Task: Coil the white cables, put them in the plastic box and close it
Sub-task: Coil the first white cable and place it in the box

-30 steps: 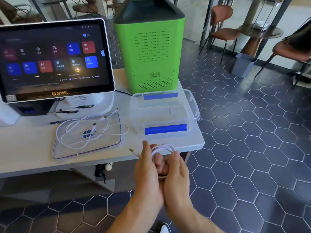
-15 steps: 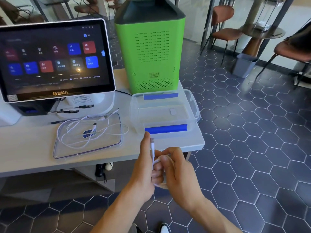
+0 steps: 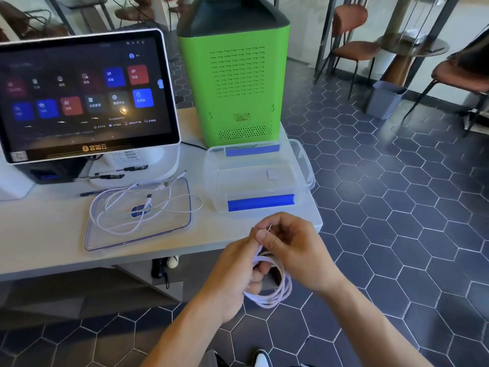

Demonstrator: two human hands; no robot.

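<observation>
Both hands hold one coiled white cable in front of the table's near edge. My left hand grips the bundle of loops, which hangs below it. My right hand pinches the cable's plug end just above the coil. A second white cable lies loose and uncoiled on the clear lid, left of the hands. The clear plastic box with blue clips stands open on the table's right end, with nothing visible inside it.
A touchscreen terminal stands at the table's back left, with pens at its base. A tall green machine rises right behind the box. To the right the table ends over tiled floor, with chairs and a bin beyond.
The coil now hangs lower, under my left hand. My right hand has risen over the left and taken the plug end, which pointed up from the left hand before.
</observation>
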